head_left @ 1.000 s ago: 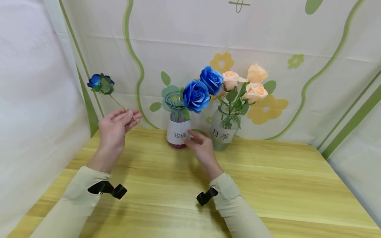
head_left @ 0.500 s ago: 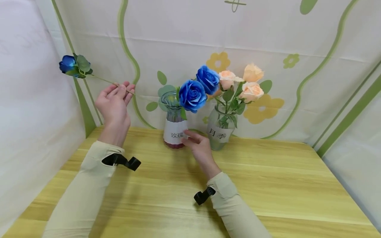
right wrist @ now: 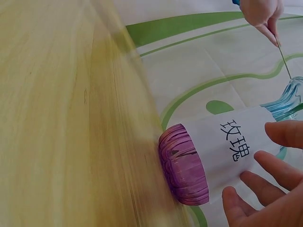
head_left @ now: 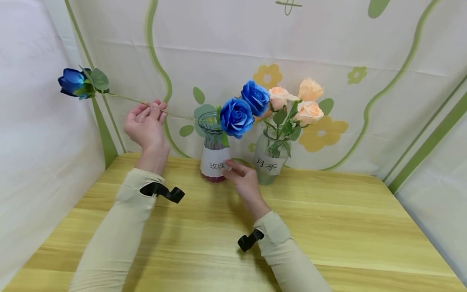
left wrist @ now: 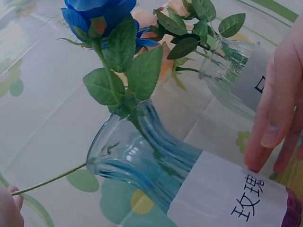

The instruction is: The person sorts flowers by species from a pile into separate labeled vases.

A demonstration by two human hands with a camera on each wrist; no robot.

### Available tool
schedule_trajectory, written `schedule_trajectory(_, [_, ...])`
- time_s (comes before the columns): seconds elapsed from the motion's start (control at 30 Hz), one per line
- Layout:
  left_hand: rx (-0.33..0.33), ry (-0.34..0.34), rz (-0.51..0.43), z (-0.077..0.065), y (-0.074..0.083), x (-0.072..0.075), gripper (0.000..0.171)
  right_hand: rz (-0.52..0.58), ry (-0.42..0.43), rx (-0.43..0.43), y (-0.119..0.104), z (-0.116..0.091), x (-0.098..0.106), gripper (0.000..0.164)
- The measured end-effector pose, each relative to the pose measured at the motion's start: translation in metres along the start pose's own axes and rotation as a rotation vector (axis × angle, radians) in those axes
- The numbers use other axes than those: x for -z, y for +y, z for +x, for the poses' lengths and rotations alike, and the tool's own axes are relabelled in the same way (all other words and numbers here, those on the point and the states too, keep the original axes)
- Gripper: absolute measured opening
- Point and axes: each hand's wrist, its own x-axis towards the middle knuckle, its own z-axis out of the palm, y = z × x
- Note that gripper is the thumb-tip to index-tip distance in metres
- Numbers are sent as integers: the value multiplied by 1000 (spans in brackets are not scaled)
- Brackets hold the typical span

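My left hand [head_left: 146, 125] pinches the thin stem of a blue artificial rose [head_left: 73, 83], its bloom pointing out to the left. The stem's far end reaches the mouth of a ribbed glass vase [head_left: 211, 142], blue-green above and purple at the base, wrapped in a white paper label [left wrist: 222, 189]. Two blue roses [head_left: 237, 117] stand in that vase, leaning right. Fingers loosely spread, my right hand [head_left: 246, 180] touches the vase's right side at the label, as the right wrist view also shows. The left wrist view catches only a bit of the left fingertips [left wrist: 14, 208].
Close to the right stands a clear glass vase [head_left: 268, 174] with a label and several peach roses [head_left: 309, 112]. Both vases are near the back edge of the wood-grain table [head_left: 328, 227]. A white printed curtain [head_left: 219, 52] hangs behind, with white sheets at the sides.
My left hand has risen and come slightly right, and the rose has tilted toward horizontal, its bloom swinging left and its stem end meeting the vase mouth. The right hand stays at the vase.
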Motion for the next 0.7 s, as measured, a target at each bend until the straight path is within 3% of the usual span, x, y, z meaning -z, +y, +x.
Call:
schedule_trajectory(0.43, [-29,23,7,-23,-25,-13,15,-9,-7,3,0,1,-1,40])
schedule_trajectory(0.7, [-62,14,5,-24,-29,-15,17,-18,1,4,1,1,-1,39])
